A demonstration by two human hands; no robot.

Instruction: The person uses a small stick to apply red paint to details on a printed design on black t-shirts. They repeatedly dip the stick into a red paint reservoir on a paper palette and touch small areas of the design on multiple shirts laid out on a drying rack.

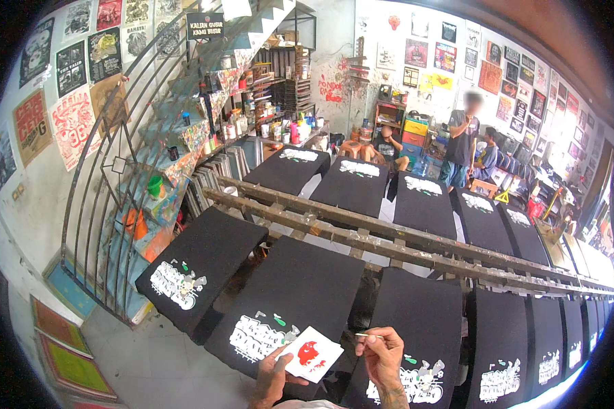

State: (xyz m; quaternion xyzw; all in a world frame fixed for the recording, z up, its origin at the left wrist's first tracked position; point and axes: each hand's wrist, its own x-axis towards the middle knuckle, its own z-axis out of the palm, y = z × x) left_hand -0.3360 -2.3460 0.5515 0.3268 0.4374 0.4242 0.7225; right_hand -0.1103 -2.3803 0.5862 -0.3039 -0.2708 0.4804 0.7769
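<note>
My left hand (274, 379) grips a white card (326, 355) by its left edge, the thumb on top. A patch of red paint (308, 354) lies on the card. My right hand (385, 356) is raised just right of the card, thumb and fingertips pinching a short, thin, pale stick (367, 335); its kind is too small to make out. Beneath the card lies a black shirt (300, 273) with a white and green print (256, 337). Another black shirt (413, 310) with a similar print is partly behind my right hand.
Several more printed black shirts (201, 249) lie in two rows, parted by metal rails (361, 240). A railed staircase (119, 170) rises at left, beside shelves of paint pots (280, 129). One person (462, 136) stands beyond the far row; others sit nearby. Screen frames (75, 365) lean at lower left.
</note>
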